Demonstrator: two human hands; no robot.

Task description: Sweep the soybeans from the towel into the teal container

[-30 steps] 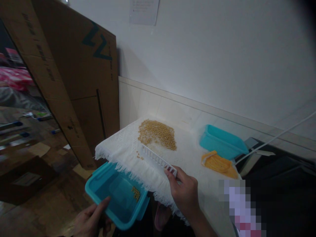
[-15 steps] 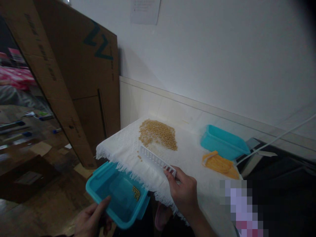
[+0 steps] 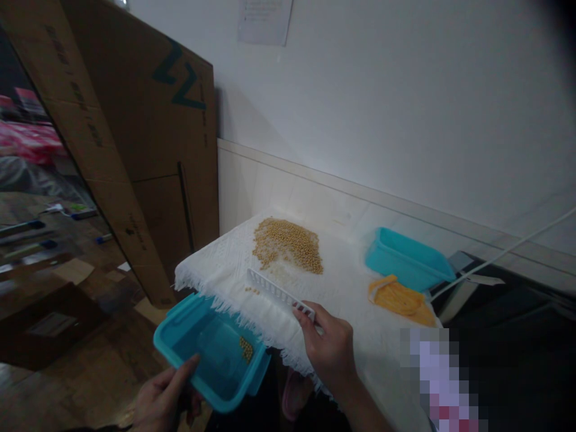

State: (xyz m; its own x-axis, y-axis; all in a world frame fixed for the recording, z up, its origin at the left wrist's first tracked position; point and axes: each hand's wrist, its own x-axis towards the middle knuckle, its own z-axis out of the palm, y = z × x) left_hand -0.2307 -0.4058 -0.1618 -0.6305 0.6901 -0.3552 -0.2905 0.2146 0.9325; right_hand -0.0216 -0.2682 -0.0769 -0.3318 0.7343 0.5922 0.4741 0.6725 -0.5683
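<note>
My right hand (image 3: 330,339) grips one end of a white slotted plastic strip (image 3: 279,292), held on edge over the white fringed cloth (image 3: 342,282). A few loose soybeans (image 3: 252,290) lie on the cloth just in front of the strip. Behind it spreads a pile of soybeans (image 3: 290,243). My left hand (image 3: 164,390) is closed on the rim of a teal plastic tub (image 3: 211,354), thumb over the edge. The tub sits below the table's front edge, its far side under the fringe. A small cluster of soybeans (image 3: 245,348) rests inside it at the right.
A second teal tub (image 3: 409,258) stands at the table's right end, with a folded orange-yellow cloth (image 3: 398,297) in front. A tall cardboard box (image 3: 148,120) rises at the left. The white wall (image 3: 382,108) bounds the back, and a pale cable (image 3: 508,252) crosses at right.
My right hand has drawn the strip slightly toward the front edge and left, with the few loose beans shifting forward. The tub in my left hand has moved a little left.
</note>
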